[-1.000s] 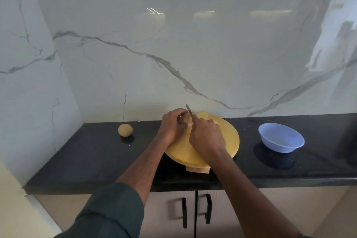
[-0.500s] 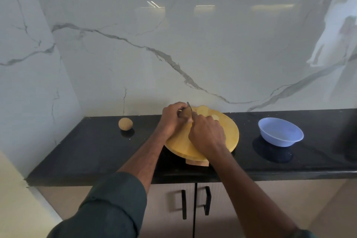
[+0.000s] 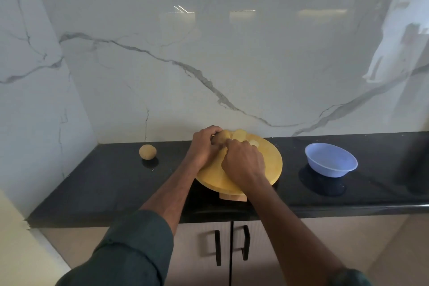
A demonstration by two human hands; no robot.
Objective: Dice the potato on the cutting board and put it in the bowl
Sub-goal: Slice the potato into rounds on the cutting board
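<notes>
Spare whole potato sits far left on the counter, untouched. My left hand curls round the potato at the back of the cutting board, holding it down. My right hand is fisted just beside it, presumably on a knife, but no blade or handle shows, so can't tell. A few slices lie cut; no dice yet. Bowl well right looks empty. Slicing partway, dicing and transfer left.
</notes>
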